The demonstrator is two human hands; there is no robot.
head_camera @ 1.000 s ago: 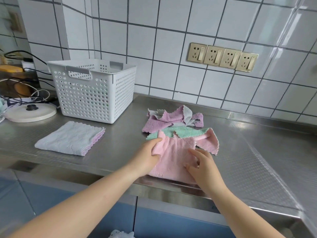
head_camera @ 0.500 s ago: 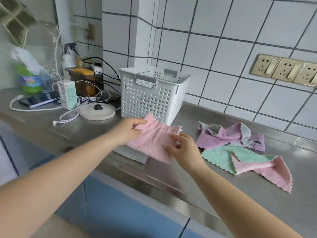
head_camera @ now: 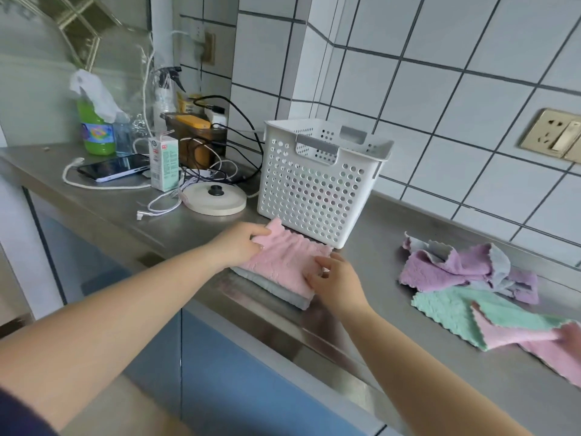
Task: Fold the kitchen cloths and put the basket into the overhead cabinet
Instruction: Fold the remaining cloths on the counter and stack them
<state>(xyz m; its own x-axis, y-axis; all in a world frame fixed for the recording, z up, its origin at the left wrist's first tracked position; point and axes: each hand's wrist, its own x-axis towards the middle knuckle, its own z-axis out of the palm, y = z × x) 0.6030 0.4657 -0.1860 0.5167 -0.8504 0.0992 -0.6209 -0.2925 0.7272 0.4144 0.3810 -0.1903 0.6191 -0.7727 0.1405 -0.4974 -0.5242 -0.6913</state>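
Both hands are laid flat on the pink cloth (head_camera: pixel 283 262): left hand (head_camera: pixel 243 245) pressing its far-left corner, right hand (head_camera: pixel 334 278) spread at its near-right edge. It lies on the grey cloth (head_camera: pixel 276 292) before the basket (head_camera: pixel 317 180), long axis running far-left to near-right. Stacking seems underway; next, the loose cloths (head_camera: pixel 462 272) need folding.
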